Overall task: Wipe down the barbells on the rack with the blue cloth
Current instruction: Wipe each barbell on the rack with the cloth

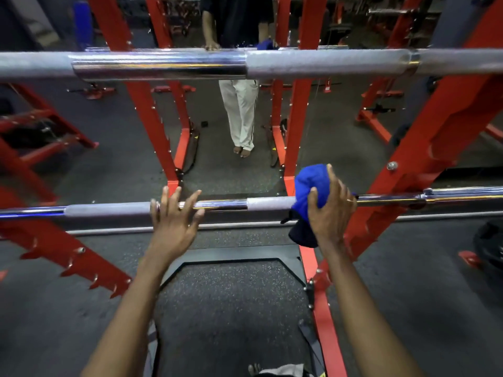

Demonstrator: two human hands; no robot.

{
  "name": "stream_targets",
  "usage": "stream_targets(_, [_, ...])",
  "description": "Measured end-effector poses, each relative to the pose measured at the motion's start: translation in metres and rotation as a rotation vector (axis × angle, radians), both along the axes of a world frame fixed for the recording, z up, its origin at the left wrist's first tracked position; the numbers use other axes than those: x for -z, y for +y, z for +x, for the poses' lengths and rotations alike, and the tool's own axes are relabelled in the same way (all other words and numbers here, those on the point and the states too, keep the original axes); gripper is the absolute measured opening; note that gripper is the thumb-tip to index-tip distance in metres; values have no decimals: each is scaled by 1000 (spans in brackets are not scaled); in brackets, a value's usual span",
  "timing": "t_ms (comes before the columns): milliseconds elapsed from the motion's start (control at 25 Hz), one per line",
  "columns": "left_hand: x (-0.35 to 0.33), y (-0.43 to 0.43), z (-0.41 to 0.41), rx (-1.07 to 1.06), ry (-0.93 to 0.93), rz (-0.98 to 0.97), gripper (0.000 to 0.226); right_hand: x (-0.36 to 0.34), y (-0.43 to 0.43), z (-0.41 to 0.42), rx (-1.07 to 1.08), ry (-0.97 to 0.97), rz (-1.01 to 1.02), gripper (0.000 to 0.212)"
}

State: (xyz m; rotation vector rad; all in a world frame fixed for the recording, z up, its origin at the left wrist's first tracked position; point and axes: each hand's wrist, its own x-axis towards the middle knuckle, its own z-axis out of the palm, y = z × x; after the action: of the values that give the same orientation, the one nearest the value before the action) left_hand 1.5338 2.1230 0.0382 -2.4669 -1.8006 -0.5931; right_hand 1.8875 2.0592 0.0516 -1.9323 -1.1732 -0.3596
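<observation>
A chrome barbell [261,204] lies across the red rack [435,148] at waist height. My right hand [330,213] grips the bunched blue cloth [310,189] and holds it wrapped over this bar near the right upright. My left hand [174,216] rests on the same bar with its fingers spread and mostly straight. A second, thicker-looking barbell [299,63] runs across the top of the view, closer to the camera.
A mirror behind the rack reflects a person [239,104] in white trousers and red frames. Red uprights [152,118] with pegs flank the bars. A dark rubber floor and a black platform [231,295] lie below. A weight plate [490,246] sits at right.
</observation>
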Motion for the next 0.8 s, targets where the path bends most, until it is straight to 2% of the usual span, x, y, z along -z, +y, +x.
stream_targets(80, [-1,7,-6,-7,25,6,55,-3,9,-30,-3,19,-26,48])
stream_targets(200, [3,4,0,3,15,73,52,-6,17,-94,-210,-19,-81,37])
stream_targets(320, [-1,3,0,-2,-33,96,50,-2,13,-126,-409,-115,-164,44])
stream_targets(400, [-3,2,-1,5,-50,91,49,-5,12,-102,-511,-190,-189,46])
stream_targets(480, [-1,3,0,10,-55,107,49,-8,12,-57,-472,-172,-172,44])
stream_targets(600, [3,4,3,0,-58,139,47,-16,15,7,-234,37,-137,37])
stream_targets(680, [3,5,4,-13,-44,155,46,-20,24,8,-136,126,-143,33])
stream_targets(800, [4,6,4,-10,-48,142,44,-18,25,-34,-167,12,-97,25])
